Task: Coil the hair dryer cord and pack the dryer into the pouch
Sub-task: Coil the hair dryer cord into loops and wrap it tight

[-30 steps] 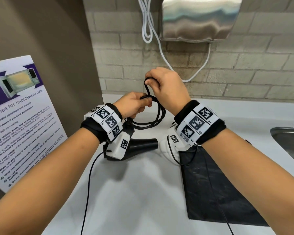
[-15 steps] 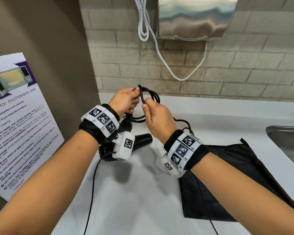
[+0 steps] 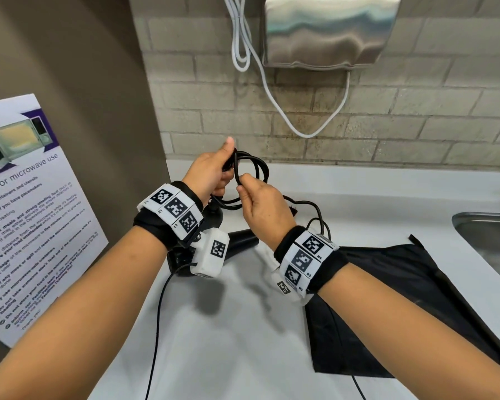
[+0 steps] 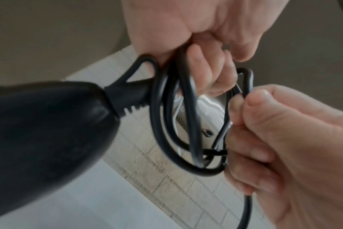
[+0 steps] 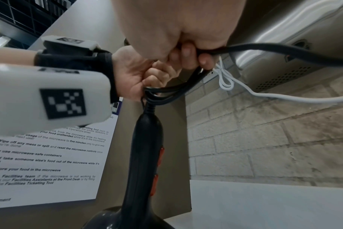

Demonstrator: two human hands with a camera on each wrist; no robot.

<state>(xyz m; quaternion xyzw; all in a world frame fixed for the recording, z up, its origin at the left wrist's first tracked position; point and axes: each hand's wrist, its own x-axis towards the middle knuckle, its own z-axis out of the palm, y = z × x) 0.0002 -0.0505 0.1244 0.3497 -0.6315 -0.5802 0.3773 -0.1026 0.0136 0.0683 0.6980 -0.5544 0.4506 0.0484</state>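
On the white counter [image 3: 243, 356], below a steel wall unit [image 3: 326, 30], lie the task's items. The pouch [image 3: 401, 298], black and flat, lies to the right, under and beyond the right forearm; its opening cannot be made out. The dryer [image 3: 240, 241] is left of the pouch, directly beneath the left wrist. Its barrel points right, toward the pouch, and its handle [image 5: 147, 147] stands upright, so that the long axis of the handle runs straight up to the hands. Whether its base rests on the counter cannot be confirmed.

The cord [image 3: 254, 168] leaves the top of the handle and is gathered in several loops above the dryer. The left hand [image 3: 211, 174] is closed round the top of those loops, thumb raised. The right hand [image 3: 263, 209] is curled just beside it, thumb and forefinger pinching a single strand at the coil. Behind that hand a slack length runs right toward the pouch; its end is not visible.

Judgement: coiling is part done and packing not begun. The left hand is nearer the dryer and the right nearer the pouch. The uncoiled cord lies to the right, so the next loop should be fed leftward into the coil.
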